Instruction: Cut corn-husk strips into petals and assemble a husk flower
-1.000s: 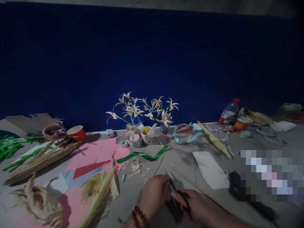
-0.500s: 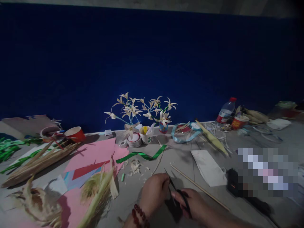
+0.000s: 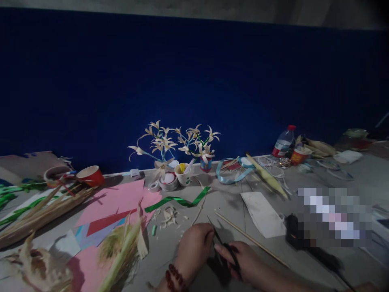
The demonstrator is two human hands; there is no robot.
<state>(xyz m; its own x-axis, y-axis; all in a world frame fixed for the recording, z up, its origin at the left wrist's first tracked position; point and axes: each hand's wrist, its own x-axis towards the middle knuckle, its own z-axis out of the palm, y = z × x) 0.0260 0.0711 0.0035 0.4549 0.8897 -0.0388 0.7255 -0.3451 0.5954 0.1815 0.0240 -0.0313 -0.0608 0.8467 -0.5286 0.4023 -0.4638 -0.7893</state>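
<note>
My right hand (image 3: 246, 260) is closed round the dark handles of a pair of scissors (image 3: 233, 256), its blades pointing up and left. Close beside the blades is my left hand (image 3: 194, 246), fingers pinched together; whatever they hold is hidden behind the hand. A string of dark red beads (image 3: 174, 278) circles the left wrist. Just beyond the hands a thin wooden stick (image 3: 252, 239) lies slantwise on the grey table. Pale husk scraps (image 3: 169, 215) and a green ribbon (image 3: 179, 201) lie farther forward.
White husk flowers (image 3: 164, 142) stand at the back beside a paper cup (image 3: 183, 177). Corn husks (image 3: 123, 251) and pink paper (image 3: 115, 200) cover the left side. To the right are a white sheet (image 3: 263, 215), a black glue gun (image 3: 299, 235) and a plastic bottle (image 3: 283, 144).
The view has shifted slightly, so the table things appear a little farther left. Both hands keep nearly the same pose at the scissors.
</note>
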